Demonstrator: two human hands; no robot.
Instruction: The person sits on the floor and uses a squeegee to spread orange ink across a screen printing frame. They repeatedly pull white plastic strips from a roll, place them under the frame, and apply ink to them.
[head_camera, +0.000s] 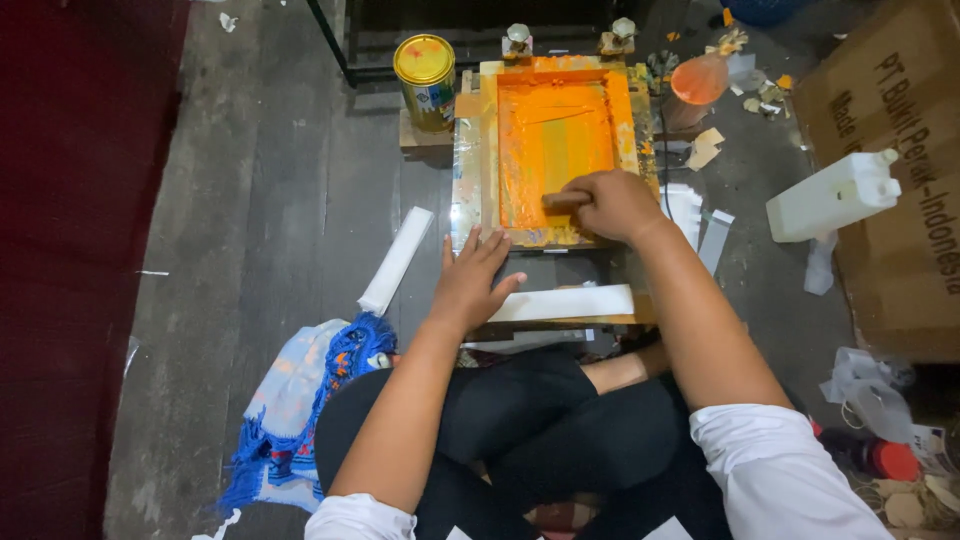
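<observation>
A wooden screen-printing frame (480, 140) lies on a low stand on the floor, its mesh covered in orange ink (550, 140). My right hand (612, 203) grips the brown wooden handle of a squeegee (563, 199) at the near end of the screen. Flat on the frame's near left corner rests my left hand (472, 282), fingers spread. Under the near edge of the frame lies a white strip of material (570, 303).
A yellow-lidded tin can (426, 80) stands at the frame's far left. A white folded stack (396, 259) and a blue patterned cloth (300, 400) lie to the left. A white plastic jug (830, 196), a cardboard box (900, 170) and scraps sit to the right.
</observation>
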